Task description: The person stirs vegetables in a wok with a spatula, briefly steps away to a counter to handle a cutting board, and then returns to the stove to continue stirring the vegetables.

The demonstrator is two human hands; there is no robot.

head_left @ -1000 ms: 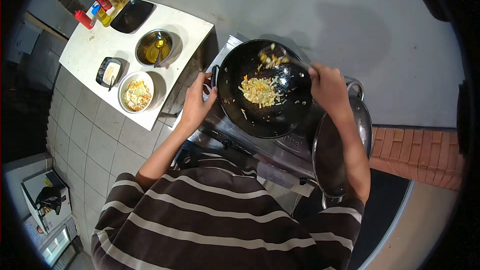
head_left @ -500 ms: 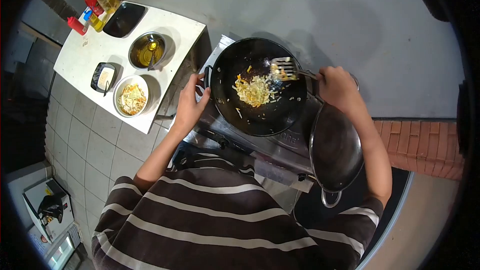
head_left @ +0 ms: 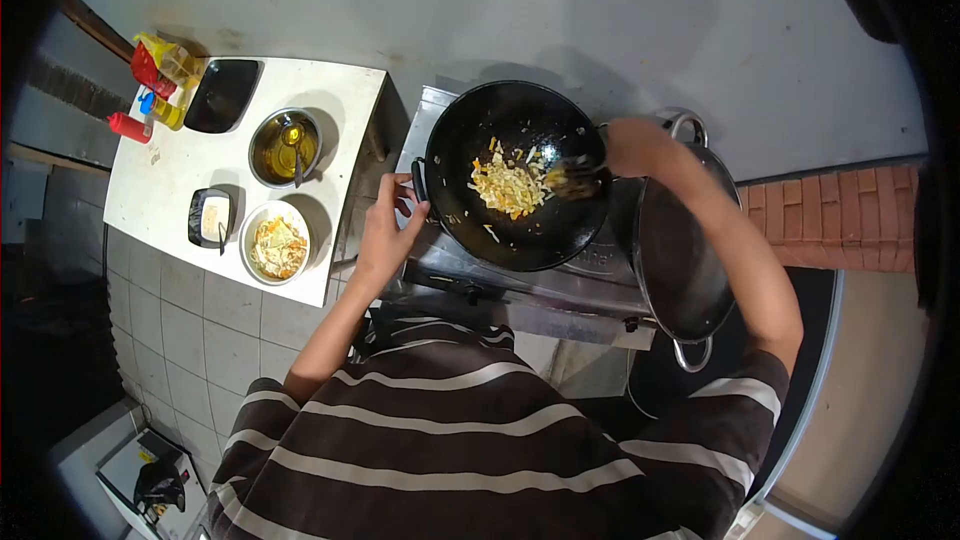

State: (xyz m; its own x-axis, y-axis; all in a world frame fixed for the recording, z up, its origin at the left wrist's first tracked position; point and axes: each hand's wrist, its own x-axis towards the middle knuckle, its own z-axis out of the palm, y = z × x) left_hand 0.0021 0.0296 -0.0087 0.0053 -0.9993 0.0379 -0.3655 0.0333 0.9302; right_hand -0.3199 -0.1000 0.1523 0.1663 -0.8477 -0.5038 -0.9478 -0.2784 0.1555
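A black wok (head_left: 515, 110) sits on the steel stove (head_left: 530, 290) in front of me. Chopped vegetables (head_left: 508, 187) in pale yellow, white and orange are heaped in its middle, with stray bits on the walls. My left hand (head_left: 388, 232) pinches the wok's left side handle (head_left: 419, 181) between thumb and fingers. Over the wok's right rim, my right hand (head_left: 640, 150) is wrapped round the handle of a slotted spatula (head_left: 575, 178). The spatula's head is smeared by motion, low in the wok at the right edge of the vegetables.
A second dark pan (head_left: 685, 250) with metal loop handles stands right of the wok, under my right forearm. At left, a white table (head_left: 345, 105) bears a steel bowl of oil (head_left: 272, 155), a white bowl of shredded vegetables (head_left: 275, 245), a small black dish (head_left: 210, 217), a black tray (head_left: 222, 95) and several bottles.
My right hand has shifted left and the spatula head has dropped toward the vegetables. My left hand stays at the wok handle. The whole view has turned slightly.
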